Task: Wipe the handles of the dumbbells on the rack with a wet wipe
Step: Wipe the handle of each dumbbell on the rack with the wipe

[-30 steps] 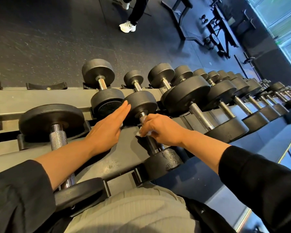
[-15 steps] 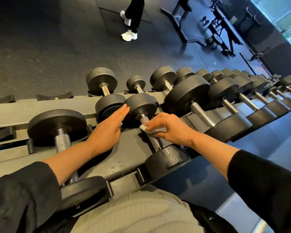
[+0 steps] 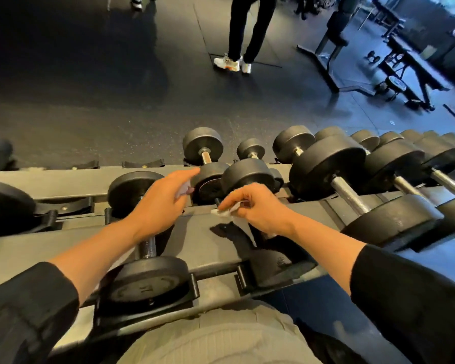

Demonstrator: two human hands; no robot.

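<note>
View from the head camera over a two-tier dumbbell rack [image 3: 63, 179]. The right hand [image 3: 260, 208] pinches a crumpled white wet wipe [image 3: 225, 210] between curled fingers, holding it above the rack's front rail, near the rear head of a small dumbbell [image 3: 271, 261] whose handle lies hidden beneath the hand and its shadow. The left hand [image 3: 160, 203] is spread, fingers straight, grasping nothing; it hovers over the handle of the neighbouring dumbbell [image 3: 147, 277] towards the rack's left end, fingertips at the rear row (contact with the disc there cannot be confirmed). The hands are apart. Larger dumbbells [image 3: 352, 195] fill the rack's right end, their handles bare. Risks, as judged: the small bunched wipe may cover only the top of a handle, leaving the underside untouched; a loose pinch could drop it between the rails; it may dry before the long row is finished.
</note>
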